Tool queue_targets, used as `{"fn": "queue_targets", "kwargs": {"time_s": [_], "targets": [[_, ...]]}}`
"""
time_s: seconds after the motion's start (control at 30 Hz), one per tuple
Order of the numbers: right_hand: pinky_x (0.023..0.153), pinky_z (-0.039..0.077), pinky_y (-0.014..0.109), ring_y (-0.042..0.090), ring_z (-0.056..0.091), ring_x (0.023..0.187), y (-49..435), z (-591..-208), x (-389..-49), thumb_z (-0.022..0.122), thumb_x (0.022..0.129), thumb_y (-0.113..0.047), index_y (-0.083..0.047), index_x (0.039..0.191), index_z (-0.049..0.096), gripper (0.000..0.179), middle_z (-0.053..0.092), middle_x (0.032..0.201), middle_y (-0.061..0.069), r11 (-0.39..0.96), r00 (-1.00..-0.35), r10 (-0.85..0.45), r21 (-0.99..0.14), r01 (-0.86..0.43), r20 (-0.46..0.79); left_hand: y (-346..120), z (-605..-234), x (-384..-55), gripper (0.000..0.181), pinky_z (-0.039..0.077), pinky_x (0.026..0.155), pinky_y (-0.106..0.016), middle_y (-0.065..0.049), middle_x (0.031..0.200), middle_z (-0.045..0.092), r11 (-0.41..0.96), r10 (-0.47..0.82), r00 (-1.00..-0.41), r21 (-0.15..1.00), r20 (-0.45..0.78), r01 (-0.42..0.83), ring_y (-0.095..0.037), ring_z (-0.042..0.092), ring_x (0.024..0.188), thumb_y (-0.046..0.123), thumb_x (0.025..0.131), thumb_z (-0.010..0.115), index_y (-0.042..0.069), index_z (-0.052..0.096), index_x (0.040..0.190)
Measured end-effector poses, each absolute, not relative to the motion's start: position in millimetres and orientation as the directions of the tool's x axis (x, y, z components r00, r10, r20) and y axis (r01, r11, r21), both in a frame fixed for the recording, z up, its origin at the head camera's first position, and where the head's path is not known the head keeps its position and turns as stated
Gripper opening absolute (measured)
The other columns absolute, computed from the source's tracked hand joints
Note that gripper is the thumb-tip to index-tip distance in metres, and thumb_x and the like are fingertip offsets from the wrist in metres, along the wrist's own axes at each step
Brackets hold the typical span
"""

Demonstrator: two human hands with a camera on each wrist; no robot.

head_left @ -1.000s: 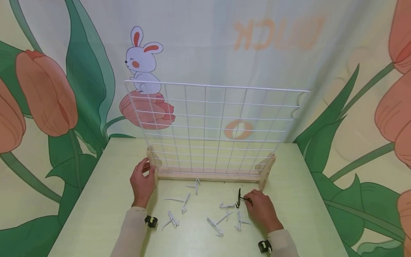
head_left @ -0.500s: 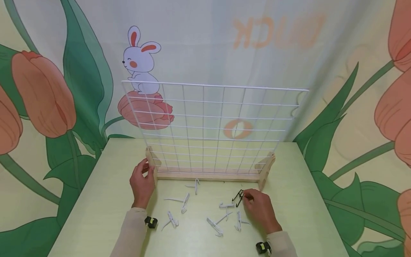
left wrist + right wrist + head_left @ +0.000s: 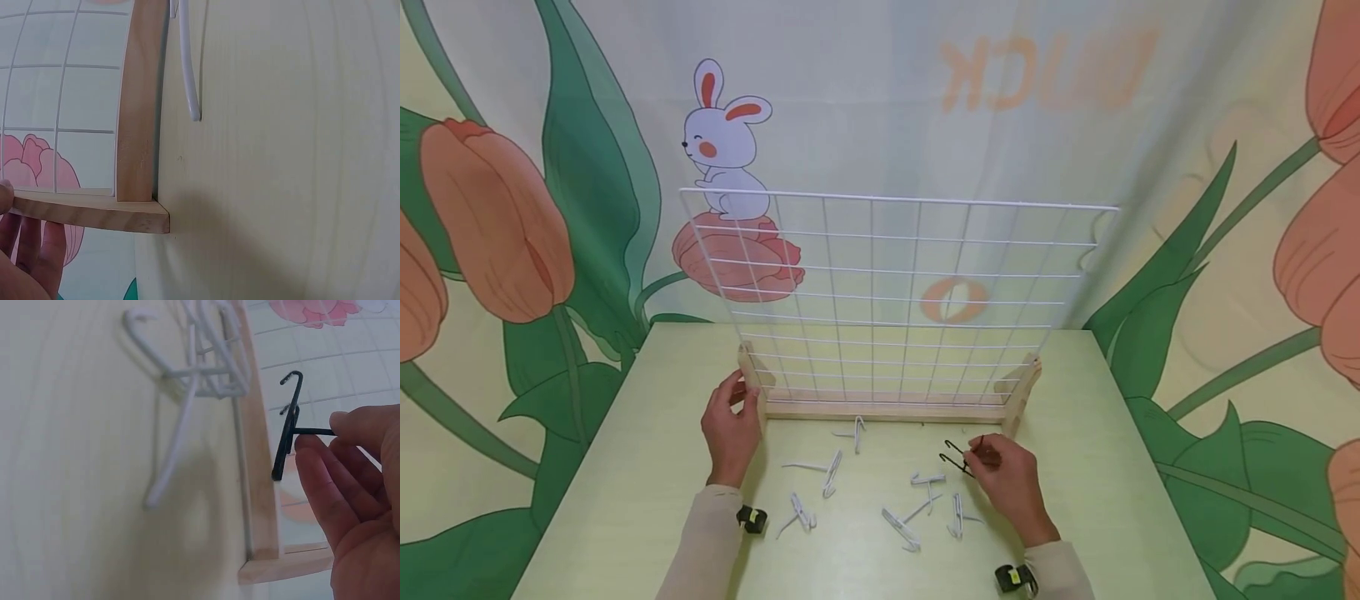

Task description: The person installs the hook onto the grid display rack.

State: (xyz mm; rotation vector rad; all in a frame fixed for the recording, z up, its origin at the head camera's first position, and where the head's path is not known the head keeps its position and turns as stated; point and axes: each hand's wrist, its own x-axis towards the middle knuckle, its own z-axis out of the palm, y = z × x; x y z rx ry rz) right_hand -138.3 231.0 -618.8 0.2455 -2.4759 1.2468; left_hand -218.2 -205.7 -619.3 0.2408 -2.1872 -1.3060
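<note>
Head view: holds the left end piece [image 3: 749, 375] of a wooden stand [image 3: 887, 412] with the left hand [image 3: 732, 429], thumb on one side, fingers on the other. In left wrist view, shows the thumb tip against the wood and the fingers along the opposite face, partly cut off by the picture's edge; cannot tell how firmly pressed.

With the right hand [image 3: 1011, 477], pinches the thin arm of a black hook [image 3: 289, 434] between thumb and fingertips, as seen best in right wrist view, fingers lightly bent and close together. Holds this black hook above the table [image 3: 1097, 467], in front of the right part of the stand and apart from the white wire grid [image 3: 872, 325], two bent prongs pointing left and away.

Has six white hooks [image 3: 832, 475] scattered on the table: three toward the left hand, three toward the right, the farthest of the left three just in front of the stand. Among the right three, shows two with arms crossing; cannot tell if touching.

Wears beige sleeves [image 3: 707, 533] and small black boxes [image 3: 752, 518] at the wrists. Behind, shows a pale backdrop [image 3: 865, 83] with a printed rabbit [image 3: 733, 137] and large orange tulips [image 3: 497, 217].
</note>
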Motion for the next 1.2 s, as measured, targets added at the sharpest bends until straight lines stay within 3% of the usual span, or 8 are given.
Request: {"fn": "queue_targets", "kwargs": {"time_s": [0.17,0.5,0.87,1.2], "targets": [[0.066,0.061,0.015,0.008,0.077,0.077,226.5,-599.8,-137.7,0.086,0.087,-0.003,-0.010,0.096,0.075,0.016,0.080,0.090,0.000,0.541,-0.912,0.038,-0.775,-0.326,0.409,-205.2,-617.6,-217.3,0.038,0.064,0.086,-0.053,-0.014,0.117,0.072,0.515,-0.426,-0.817,0.847,0.389,0.135,-0.031,0.075,0.107,0.017,0.102,0.072,0.014,0.066,0.139],[0.070,0.059,0.010,0.005,0.076,0.077,223.2,-552.1,-140.9,0.084,0.086,0.001,-0.009,0.094,0.075,0.016,0.081,0.091,0.005,0.559,-0.796,0.047,-0.676,-0.480,0.604,-204.3,-618.3,-218.5,0.039,0.064,0.085,-0.044,-0.015,0.117,0.071,0.540,-0.416,-0.815,0.831,0.402,0.134,-0.031,0.075,0.107,0.015,0.102,0.072,0.012,0.066,0.140],[0.075,0.058,0.009,-0.005,0.073,0.082,219.9,-495.2,-145.0,0.084,0.084,0.007,-0.002,0.098,0.078,0.018,0.080,0.093,0.013,0.505,-0.707,0.104,-0.650,-0.568,0.699,-204.5,-619.7,-217.2,0.038,0.064,0.085,-0.053,-0.017,0.118,0.070,0.537,-0.427,-0.811,0.834,0.400,0.128,-0.035,0.074,0.107,0.014,0.103,0.070,0.010,0.065,0.141],[0.079,0.057,0.009,-0.008,0.071,0.083,226.1,-454.0,-152.4,0.082,0.074,0.023,0.008,0.094,0.076,0.026,0.078,0.088,0.022,0.496,-0.581,0.162,-0.575,-0.651,0.798,-204.8,-620.9,-218.9,0.039,0.065,0.084,-0.055,-0.018,0.118,0.071,0.563,-0.413,-0.810,0.816,0.417,0.133,-0.036,0.074,0.106,0.016,0.102,0.072,0.010,0.065,0.140]]}}
